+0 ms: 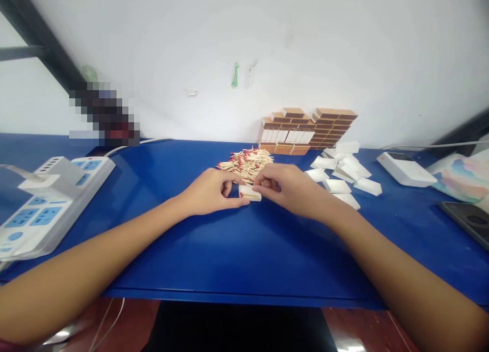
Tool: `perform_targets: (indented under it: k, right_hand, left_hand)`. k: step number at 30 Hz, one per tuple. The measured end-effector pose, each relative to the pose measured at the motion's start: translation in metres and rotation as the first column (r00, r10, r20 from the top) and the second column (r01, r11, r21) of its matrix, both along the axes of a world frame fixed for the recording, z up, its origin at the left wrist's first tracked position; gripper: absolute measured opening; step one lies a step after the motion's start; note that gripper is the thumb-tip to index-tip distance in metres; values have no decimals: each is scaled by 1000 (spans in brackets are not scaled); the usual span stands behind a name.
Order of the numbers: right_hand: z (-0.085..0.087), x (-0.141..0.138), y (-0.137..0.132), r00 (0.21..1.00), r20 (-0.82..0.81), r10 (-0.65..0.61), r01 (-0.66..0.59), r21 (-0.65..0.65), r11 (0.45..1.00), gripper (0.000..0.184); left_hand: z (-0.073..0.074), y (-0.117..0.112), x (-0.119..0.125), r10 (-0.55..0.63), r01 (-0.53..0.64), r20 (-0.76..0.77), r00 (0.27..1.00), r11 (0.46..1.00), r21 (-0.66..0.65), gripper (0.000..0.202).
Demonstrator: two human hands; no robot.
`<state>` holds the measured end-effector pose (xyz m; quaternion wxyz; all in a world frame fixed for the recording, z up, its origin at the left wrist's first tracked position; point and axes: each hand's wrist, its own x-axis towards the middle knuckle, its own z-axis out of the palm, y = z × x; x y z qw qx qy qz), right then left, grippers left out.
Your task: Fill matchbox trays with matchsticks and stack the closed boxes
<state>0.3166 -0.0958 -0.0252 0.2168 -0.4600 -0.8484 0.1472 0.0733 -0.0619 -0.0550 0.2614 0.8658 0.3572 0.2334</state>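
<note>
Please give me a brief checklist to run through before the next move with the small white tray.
1. Left hand steadying the white tray: ok, thumb and fingers are at its left end.
2. Right hand placed at the tray: ok, its fingertips are at the right end; whether they pinch a match, cannot tell.
3. Match count in the tray: cannot tell; some lie inside, too small to count.
4. Match pile close by: ok, just beyond the hands.
5. Loose white trays in order: not ok, they lie scattered right of the right hand.
</note>
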Motion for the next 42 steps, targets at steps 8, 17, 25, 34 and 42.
perform_targets:
  k: [8, 17, 25, 34, 42]
  right_hand:
    - [-4, -2, -4, 993, 97, 69, -68, -20, 998, 11]
    - [3, 18, 7, 988, 141, -70, 54, 114, 992, 11]
    - [-8, 12, 10, 970, 239, -51, 57, -17, 998, 11]
    - [-3, 26, 14, 967, 253, -32, 74, -158, 985, 11]
    - [2, 26, 8, 961, 272, -48, 95, -163, 982, 16]
  left_hand:
    - [0, 1, 0, -29, 29, -36, 999, 1000, -6, 42]
    - [4, -1, 1, -39, 41, -96, 995, 999, 25, 38]
    - [5, -2, 1, -47, 51, -115, 992, 998, 33, 38]
    - [5, -2, 0, -50, 55, -125, 991, 998, 37, 40]
    - [6, -1, 0, -50, 55, -134, 990, 998, 33, 42]
